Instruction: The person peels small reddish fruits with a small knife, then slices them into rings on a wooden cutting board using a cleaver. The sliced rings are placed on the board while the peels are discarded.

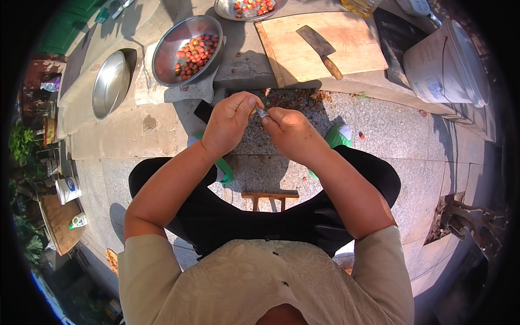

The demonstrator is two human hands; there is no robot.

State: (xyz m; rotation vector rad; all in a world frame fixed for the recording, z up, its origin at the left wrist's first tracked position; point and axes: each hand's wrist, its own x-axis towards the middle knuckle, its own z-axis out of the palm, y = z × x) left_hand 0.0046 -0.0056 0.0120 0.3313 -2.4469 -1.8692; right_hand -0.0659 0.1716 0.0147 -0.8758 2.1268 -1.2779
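- The left hand (230, 123) and the right hand (290, 131) were raised together in front of the seated person, above the paved ground (379, 124) between the knees.
- Both hands were curled, fingertips turned inward toward one another. Between them sat a small grey-silver item (262, 112), pinched at the fingertips. Its kind could not be determined; it was too small and mostly covered.
- The item lay at the meeting point of the two hands, touching both. Neither hand was clearly nearer. Its long axis appeared to run roughly left to right between the thumbs, though this is a judgement only.
- A steel bowl (169, 51) holding small red and orange fruits (196, 53) stood ahead and to the left, on a stone ledge (244, 65). The left hand was the nearer one to it; the bowl was well apart from both hands.
- A wooden cutting board (352, 46) lay ahead and slightly right, with a cleaver (319, 46) resting on it, handle angled toward the person's right.
- Dark scraps (295, 97) lay scattered on the ground just beyond the hands.
- An empty steel basin (110, 84) sat further left; a white bucket (441, 67) lay on its side at far right.
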